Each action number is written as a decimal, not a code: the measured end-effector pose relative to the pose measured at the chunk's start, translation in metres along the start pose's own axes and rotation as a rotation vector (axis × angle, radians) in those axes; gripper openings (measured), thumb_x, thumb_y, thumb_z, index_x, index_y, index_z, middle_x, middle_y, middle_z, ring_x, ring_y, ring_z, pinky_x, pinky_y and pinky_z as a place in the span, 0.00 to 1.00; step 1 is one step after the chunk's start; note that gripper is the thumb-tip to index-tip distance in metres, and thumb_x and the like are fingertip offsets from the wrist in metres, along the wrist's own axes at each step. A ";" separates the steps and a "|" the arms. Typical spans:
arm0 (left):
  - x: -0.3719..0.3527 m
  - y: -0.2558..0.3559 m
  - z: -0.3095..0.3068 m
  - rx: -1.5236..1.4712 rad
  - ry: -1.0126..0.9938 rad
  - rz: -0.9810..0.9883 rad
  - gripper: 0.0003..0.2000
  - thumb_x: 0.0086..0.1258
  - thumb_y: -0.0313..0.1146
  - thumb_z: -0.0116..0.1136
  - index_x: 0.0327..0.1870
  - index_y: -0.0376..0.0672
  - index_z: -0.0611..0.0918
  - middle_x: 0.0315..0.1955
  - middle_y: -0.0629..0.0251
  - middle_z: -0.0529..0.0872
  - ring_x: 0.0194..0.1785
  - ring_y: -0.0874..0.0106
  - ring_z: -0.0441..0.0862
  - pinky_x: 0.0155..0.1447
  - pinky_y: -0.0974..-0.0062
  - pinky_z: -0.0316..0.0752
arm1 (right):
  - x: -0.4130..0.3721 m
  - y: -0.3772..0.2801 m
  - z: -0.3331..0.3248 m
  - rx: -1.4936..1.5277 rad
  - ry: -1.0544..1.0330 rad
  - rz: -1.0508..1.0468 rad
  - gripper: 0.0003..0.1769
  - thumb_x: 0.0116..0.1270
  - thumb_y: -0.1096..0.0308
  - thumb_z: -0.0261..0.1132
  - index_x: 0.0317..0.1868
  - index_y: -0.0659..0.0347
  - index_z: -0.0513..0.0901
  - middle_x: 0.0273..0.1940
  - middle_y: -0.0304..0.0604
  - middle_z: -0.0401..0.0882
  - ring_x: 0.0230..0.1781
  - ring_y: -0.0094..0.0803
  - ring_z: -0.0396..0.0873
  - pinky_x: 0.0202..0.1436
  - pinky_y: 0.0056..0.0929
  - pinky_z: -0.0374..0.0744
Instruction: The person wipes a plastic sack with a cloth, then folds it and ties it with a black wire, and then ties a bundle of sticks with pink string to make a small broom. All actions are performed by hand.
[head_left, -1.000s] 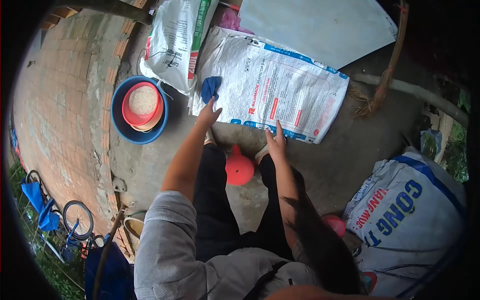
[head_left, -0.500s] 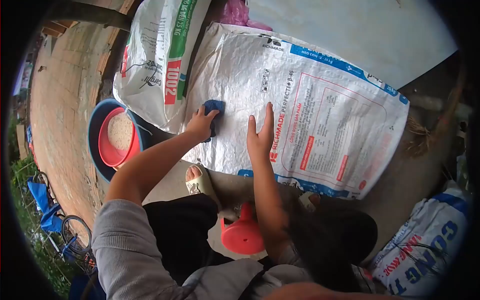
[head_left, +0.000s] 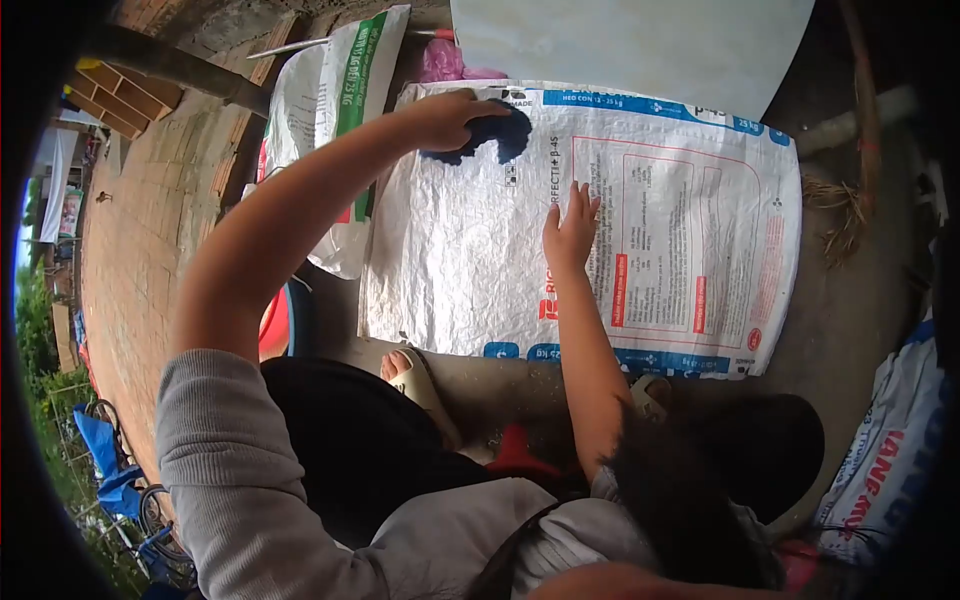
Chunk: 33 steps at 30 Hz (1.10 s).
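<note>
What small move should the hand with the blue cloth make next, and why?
Probably the left hand should draw the blue cloth sideways along the white sack: the cloth sits near the sack's far edge, and the right hand lies flat on the sack, pinning it.

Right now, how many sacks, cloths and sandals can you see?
Sacks: 3 (flat sack, green-striped sack, blue-lettered sack)
Cloths: 1 (blue cloth, under the left hand)
Sandals: 2 (left sandal, right sandal)
Total: 6
</note>
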<state>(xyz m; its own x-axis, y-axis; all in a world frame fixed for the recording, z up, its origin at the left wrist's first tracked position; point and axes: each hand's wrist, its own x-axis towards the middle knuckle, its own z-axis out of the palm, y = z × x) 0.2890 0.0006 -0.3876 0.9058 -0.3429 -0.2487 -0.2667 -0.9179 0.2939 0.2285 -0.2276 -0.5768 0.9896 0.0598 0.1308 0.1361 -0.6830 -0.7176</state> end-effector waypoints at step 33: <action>-0.150 -0.069 0.187 -0.121 -0.124 -0.545 0.32 0.52 0.19 0.48 0.58 0.65 0.77 0.61 0.61 0.73 0.57 0.58 0.75 0.59 0.68 0.70 | -0.078 0.054 0.012 -0.627 0.054 0.269 0.31 0.69 0.55 0.48 0.71 0.52 0.57 0.74 0.49 0.44 0.74 0.55 0.37 0.69 0.65 0.37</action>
<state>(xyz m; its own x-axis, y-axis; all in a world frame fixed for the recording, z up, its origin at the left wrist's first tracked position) 0.1099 0.0779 -0.5431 0.8546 0.1459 -0.4983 0.2741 -0.9419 0.1942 0.1590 -0.2604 -0.6339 0.9793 -0.1962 0.0493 -0.1828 -0.9625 -0.2005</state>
